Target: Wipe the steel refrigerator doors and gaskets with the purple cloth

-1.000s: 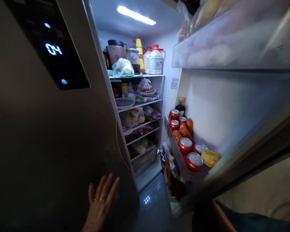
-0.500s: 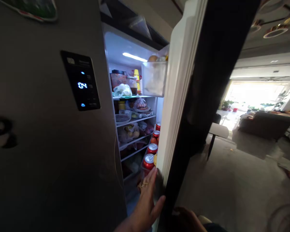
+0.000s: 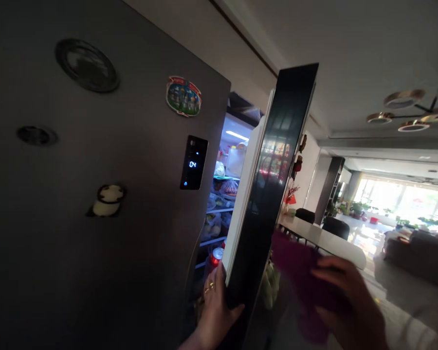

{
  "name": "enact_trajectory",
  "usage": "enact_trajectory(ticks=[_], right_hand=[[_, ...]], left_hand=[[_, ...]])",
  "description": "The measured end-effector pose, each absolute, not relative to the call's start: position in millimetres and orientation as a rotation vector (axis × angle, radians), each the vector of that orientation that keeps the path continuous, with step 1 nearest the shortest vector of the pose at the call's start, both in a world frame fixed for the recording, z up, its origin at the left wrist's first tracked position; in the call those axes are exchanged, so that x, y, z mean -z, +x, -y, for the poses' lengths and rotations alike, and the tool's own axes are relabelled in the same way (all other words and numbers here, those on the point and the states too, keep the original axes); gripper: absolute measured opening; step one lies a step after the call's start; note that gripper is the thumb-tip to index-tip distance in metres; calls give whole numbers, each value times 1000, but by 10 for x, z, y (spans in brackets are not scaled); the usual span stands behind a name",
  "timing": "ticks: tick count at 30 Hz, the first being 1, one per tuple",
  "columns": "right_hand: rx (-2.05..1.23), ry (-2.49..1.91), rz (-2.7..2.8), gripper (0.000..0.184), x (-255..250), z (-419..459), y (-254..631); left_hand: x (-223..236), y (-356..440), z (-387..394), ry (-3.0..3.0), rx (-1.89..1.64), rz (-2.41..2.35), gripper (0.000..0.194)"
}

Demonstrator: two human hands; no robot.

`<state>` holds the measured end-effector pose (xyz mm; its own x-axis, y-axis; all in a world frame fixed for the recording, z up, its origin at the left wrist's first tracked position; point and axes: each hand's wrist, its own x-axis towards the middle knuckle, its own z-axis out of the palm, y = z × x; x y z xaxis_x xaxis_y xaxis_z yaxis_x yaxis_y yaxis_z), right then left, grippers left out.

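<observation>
My left hand (image 3: pixel 216 307) grips the edge of the partly open refrigerator door (image 3: pixel 255 204), fingers on its inner side and thumb toward the dark front. Two gold-coloured rings show on that hand. Just past its fingertips, a red drink can (image 3: pixel 216 255) stands in the door shelf. To the right of the door, my right hand (image 3: pixel 350 301) holds a purple cloth (image 3: pixel 302 272) that hangs down, blurred by motion. Lit shelves inside hold bagged food (image 3: pixel 229 187), and a clear door bin (image 3: pixel 236 163) sits near the top.
The other grey refrigerator door (image 3: pixel 149 253) fills the left side, with a panda magnet (image 3: pixel 108 200), a colourful magnet (image 3: pixel 184 96) and a display panel (image 3: pixel 194 163). Behind the right hand stand a table (image 3: pixel 321 233) and dark chairs (image 3: pixel 336 227). A ring-shaped ceiling lamp (image 3: pixel 404 98) hangs above.
The opening beside the door looks narrower, and the view has shifted back and up. My right hand has risen into sight with the purple cloth. My left hand stays at the door edge.
</observation>
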<state>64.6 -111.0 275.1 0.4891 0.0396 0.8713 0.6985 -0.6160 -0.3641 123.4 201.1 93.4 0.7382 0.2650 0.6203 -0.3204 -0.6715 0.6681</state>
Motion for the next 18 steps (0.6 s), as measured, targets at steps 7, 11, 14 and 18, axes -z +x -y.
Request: enact_trajectory(ticks=[7,11,14,18], right_hand=[[2112,-2280,1373,50,-4011,190,422],[2081,-2618,1642,48,-3652,-223,593],[1967,-2754,1733,60,-3497,-264,716],[1879,-2922,1559,77,-4043,-239,746]], left_hand=[[-674,1522,-1942,2045,-1028,69,123],[-615,1662,-1991,2062,-1002,87,127],[-674,1693,-1991,2111,-953,29,128],[-804,1666,-1971,2168,-833,-92,115]])
